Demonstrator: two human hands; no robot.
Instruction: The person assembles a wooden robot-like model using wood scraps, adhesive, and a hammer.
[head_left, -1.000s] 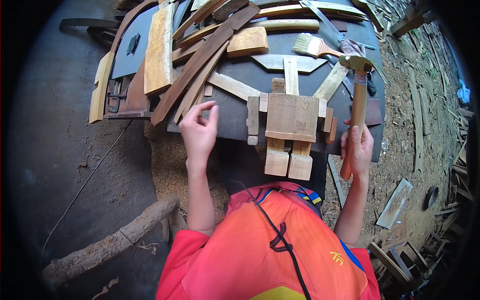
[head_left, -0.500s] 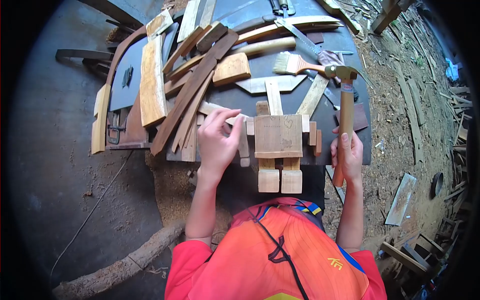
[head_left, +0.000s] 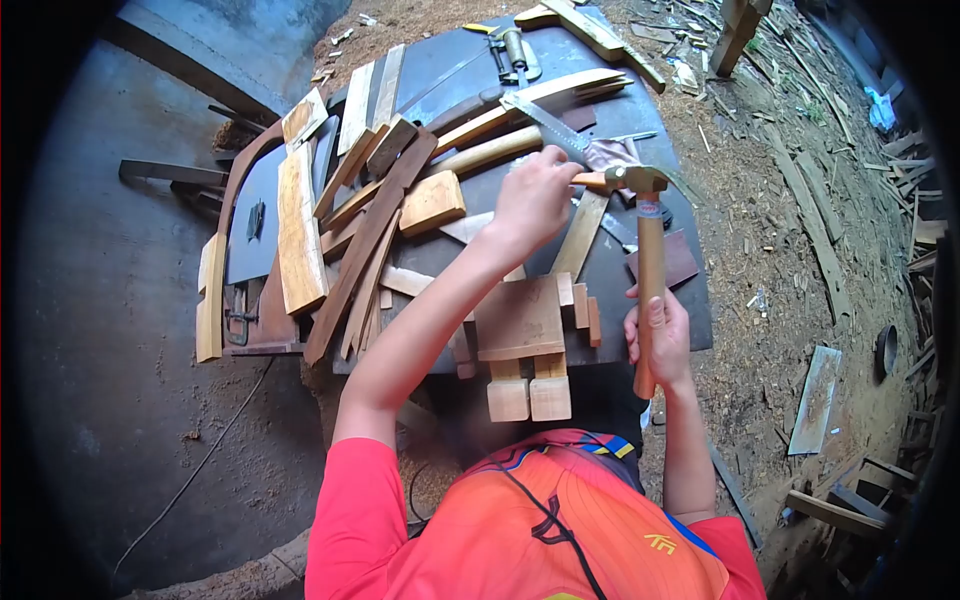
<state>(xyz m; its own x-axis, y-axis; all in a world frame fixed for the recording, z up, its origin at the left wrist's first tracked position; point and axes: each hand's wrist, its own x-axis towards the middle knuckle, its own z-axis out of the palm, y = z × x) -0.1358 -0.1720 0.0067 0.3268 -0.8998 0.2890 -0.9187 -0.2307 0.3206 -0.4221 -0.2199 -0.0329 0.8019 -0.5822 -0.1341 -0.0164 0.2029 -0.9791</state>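
My right hand (head_left: 662, 335) grips a claw hammer (head_left: 651, 250) around its wooden handle, head up. My left hand (head_left: 538, 195) is stretched forward over the table, fingers closed around a paintbrush (head_left: 592, 180). Only part of the orange handle shows; the bristles are hidden by the hand. Below my left forearm lies a figure of joined wooden blocks (head_left: 520, 320), with a broad square body, small side blocks and two block feet at the table's near edge. My forearm covers part of its left side.
Wood strips and offcuts (head_left: 375, 235) are heaped on the left of the dark table (head_left: 480, 205). A handsaw (head_left: 545, 122) and a clamp (head_left: 515, 55) lie farther back. A dark red square piece (head_left: 668, 258) sits beside the hammer. Scrap wood litters the ground at right.
My left hand has moved from beside the wooden figure forward and right onto the paintbrush, closing its fingers. My right hand still holds the hammer upright. The camera view has shifted.
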